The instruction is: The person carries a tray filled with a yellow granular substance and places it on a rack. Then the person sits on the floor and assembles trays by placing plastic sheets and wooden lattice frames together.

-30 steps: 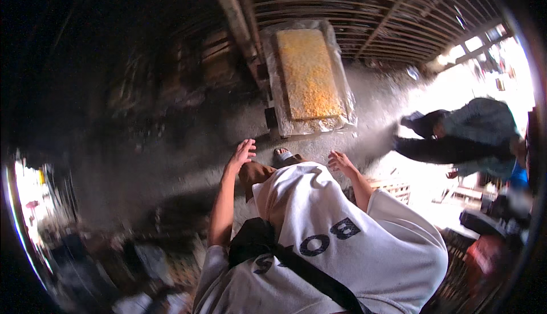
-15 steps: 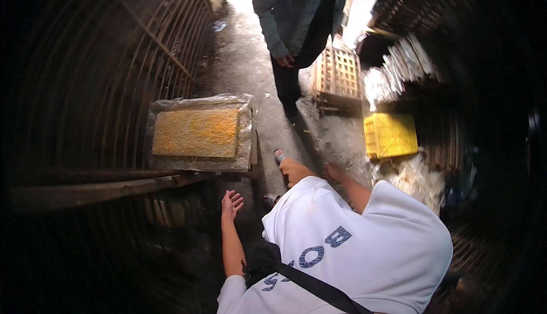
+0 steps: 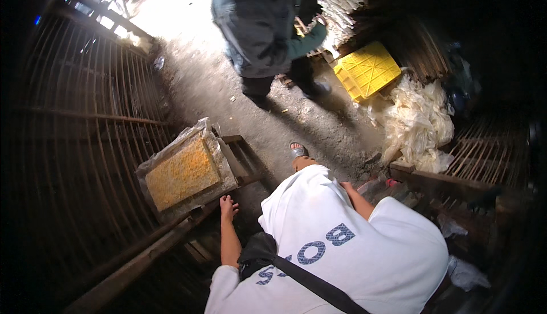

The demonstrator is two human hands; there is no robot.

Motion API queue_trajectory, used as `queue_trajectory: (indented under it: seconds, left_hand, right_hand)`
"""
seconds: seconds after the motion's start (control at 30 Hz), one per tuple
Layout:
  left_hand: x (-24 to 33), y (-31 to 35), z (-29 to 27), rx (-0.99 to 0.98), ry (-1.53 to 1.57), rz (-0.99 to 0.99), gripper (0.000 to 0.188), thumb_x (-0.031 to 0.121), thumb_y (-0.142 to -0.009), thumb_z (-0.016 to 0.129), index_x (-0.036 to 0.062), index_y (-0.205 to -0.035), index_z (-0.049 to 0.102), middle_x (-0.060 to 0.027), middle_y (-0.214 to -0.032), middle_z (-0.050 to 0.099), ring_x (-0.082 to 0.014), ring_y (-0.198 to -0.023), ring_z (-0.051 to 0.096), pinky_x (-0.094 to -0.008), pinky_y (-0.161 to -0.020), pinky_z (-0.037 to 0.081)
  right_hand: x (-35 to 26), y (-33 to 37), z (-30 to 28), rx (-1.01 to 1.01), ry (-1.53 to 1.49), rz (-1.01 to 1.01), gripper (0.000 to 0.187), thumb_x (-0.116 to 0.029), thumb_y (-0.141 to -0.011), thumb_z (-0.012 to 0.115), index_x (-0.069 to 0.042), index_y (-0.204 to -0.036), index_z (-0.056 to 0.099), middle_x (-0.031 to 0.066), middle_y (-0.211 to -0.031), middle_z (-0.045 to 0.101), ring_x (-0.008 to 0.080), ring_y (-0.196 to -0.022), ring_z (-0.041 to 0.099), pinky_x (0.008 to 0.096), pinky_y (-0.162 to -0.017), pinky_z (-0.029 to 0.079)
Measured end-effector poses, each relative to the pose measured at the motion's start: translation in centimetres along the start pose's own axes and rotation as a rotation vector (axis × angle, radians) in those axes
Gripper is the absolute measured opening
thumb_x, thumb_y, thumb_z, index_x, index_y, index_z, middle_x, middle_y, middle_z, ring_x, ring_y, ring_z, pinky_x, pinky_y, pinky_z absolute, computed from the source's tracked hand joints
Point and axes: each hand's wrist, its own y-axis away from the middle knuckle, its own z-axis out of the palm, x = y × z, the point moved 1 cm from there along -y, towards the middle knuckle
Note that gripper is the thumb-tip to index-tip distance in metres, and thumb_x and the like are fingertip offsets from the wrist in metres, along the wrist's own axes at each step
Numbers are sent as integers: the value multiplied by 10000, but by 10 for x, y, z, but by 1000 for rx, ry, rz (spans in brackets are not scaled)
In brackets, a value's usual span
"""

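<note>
My left hand [image 3: 228,207] hangs near the corner of a slatted wooden rack, its fingers loosely curled with nothing seen in them. Whether it touches the wood I cannot tell. Just beyond it, a rectangular slab with a crumbly yellow-orange top [image 3: 182,173] lies on a board lined with clear plastic sheet [image 3: 229,169]. On the other side of my body my right forearm [image 3: 359,201] shows beside the white shirt. The right hand is mostly hidden behind the shirt, so its fingers cannot be made out.
Ahead, a person in dark clothes [image 3: 256,35] stands on the grey floor [image 3: 196,86], one hand by a stack of pale folded sheets [image 3: 342,1]. A yellow plastic crate [image 3: 367,70] and crumpled clear plastic [image 3: 419,120] lie right. Slatted racks [image 3: 97,97] line the left.
My view has turned rightward and I have moved forward. The slab now appears tilted and nearer my left hand, whose fingers have curled more. The other person has turned toward the stacked sheets.
</note>
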Motion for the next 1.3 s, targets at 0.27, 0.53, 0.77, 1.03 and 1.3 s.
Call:
queue_trajectory:
  seconds: [0.27,0.53,0.77,1.03,1.3]
  left_hand:
    - [39,25,25,69,-211,-52,572,253,-912,512,109,-1404,260,-155,-1256,479,-250,-829,607,-436,-725,495]
    - [55,33,58,65,-259,-21,573,251,-889,535,136,-1391,285,-144,-1193,520,-249,-824,605,-454,-725,504]
    - [50,35,39,-26,-312,-72,556,270,-884,543,131,-1370,311,-135,-1222,489,-263,-826,595,-497,-793,469]
    - [41,13,42,-80,-386,-32,517,282,-891,540,86,-1326,340,-152,-1138,497,-299,-887,589,-490,-749,474]
    - [7,-21,80,-221,-586,-86,507,284,-883,549,30,-1279,361,-174,-1087,498,-328,-891,593,-479,-704,486]
  right_hand:
    - [-82,-19,-12,-117,14,-74,319,-397,-920,469,-94,-973,557,104,-806,619,226,-712,631,409,-622,511]
    - [-136,-46,-95,-37,-216,-174,288,-390,-925,468,-116,-988,533,69,-800,618,189,-673,620,392,-592,502]
    - [-106,-27,-44,-53,-310,-120,244,-363,-921,495,-125,-940,548,47,-765,618,178,-685,617,380,-619,498]
    - [37,-63,-4,171,-9,-536,247,-348,-886,544,-110,-823,570,63,-679,596,175,-592,585,378,-483,472]
    - [96,25,-28,314,-552,-156,244,-304,-897,544,-69,-850,592,108,-706,630,196,-525,586,349,-481,482]
